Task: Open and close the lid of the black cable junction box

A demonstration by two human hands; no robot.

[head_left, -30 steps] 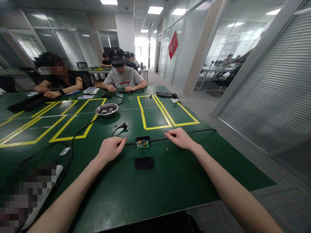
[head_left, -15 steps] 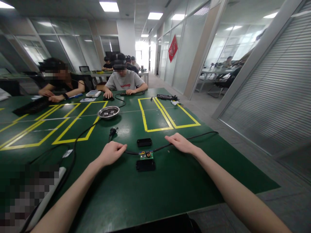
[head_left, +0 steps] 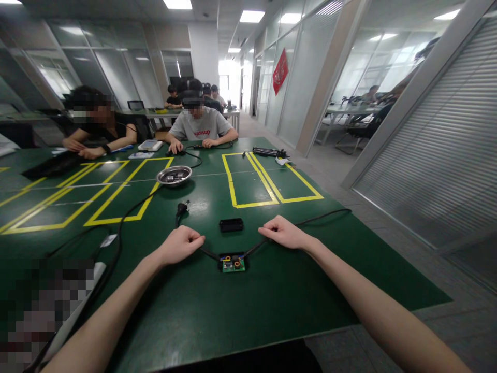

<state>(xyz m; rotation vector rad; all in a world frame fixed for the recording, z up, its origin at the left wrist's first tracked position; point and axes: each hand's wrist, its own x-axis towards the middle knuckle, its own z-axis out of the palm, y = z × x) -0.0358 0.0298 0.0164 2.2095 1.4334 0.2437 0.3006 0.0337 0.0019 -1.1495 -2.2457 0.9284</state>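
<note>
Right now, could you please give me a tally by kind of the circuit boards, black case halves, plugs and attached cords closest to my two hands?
Circuit board: 1
Black case halves: 2, one at the board, one farther off
Plug: 1
Attached cords: 2, one each side
Total: 6

Between left hand (head_left: 182, 245) and right hand (head_left: 283, 232), a circuit board (head_left: 233, 266) is lying, with a casing half (head_left: 232, 225) resting beyond it.
</note>
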